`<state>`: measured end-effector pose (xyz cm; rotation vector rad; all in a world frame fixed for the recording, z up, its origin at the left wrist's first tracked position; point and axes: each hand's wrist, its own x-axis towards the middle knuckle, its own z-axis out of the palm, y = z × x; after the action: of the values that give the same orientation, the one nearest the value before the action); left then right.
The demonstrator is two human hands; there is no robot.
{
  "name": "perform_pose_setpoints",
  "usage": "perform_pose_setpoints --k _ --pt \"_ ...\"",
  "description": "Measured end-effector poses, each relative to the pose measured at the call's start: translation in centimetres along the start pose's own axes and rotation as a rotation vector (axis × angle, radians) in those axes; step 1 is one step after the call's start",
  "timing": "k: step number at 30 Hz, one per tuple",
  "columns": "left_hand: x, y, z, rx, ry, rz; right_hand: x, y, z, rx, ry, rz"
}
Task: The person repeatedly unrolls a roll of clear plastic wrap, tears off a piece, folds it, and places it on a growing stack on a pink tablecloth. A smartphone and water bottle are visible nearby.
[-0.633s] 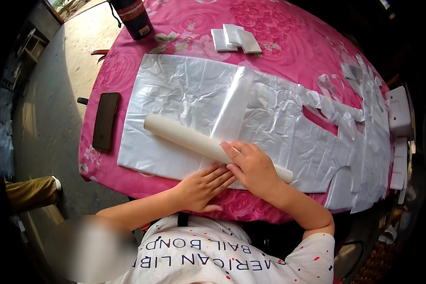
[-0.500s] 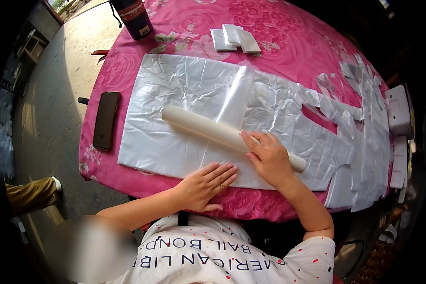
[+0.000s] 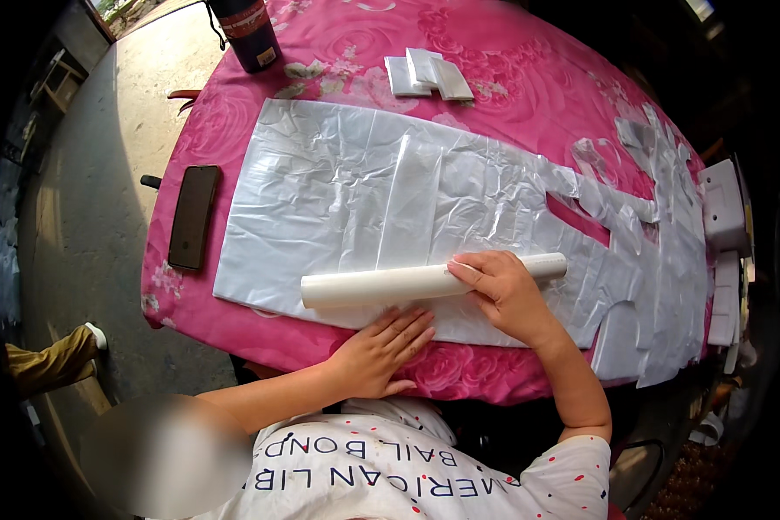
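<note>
My right hand (image 3: 500,290) grips a white plastic pipe (image 3: 373,284) toward its right end. The pipe lies nearly level from left to right over a stack of translucent white plastic bags (image 3: 295,191). My left hand (image 3: 386,345) rests flat on the near edge of the bags, fingers stretched out, just below the pipe. A folded-looking strip (image 3: 412,195) of the plastic runs away from the pipe across the middle of the bags. Toward the right the bags end in handle loops and cut-outs.
Several small folded white packets (image 3: 429,74) lie at the far side of the pink floral tablecloth (image 3: 338,52). A dark phone (image 3: 194,217) is at the left edge, a dark bottle (image 3: 244,35) behind it. White containers (image 3: 724,204) stand past the right edge. Another person's leg (image 3: 56,357) shows at lower left.
The pipe has swung: its left end came nearer to me and its right end moved away, so it now lies almost level. My left hand stays flat in nearly the same place.
</note>
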<state>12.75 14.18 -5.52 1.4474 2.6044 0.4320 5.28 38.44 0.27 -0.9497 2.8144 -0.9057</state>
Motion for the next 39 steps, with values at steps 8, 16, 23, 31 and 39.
perform_pose_setpoints --k 8,16,23,31,39 --pt "0.2 0.6 0.0 -0.042 -0.010 -0.008 7.7 4.9 0.9 -0.213 0.244 -0.058" --pt "-10.2 -5.5 -3.1 -0.042 0.500 -0.173 7.9 2.8 1.8 -0.232 0.365 0.009" --pt "-22.9 -14.0 -4.1 0.254 0.774 -0.780 3.9 -3.6 6.7 -0.021 0.283 0.052" --pt "-23.3 -14.7 -3.8 0.252 0.716 -0.733 2.3 -3.4 8.4 0.037 0.392 0.208" --pt "-23.0 -14.9 -4.2 0.245 0.676 -0.739 2.2 -3.5 8.8 0.034 0.427 0.213"
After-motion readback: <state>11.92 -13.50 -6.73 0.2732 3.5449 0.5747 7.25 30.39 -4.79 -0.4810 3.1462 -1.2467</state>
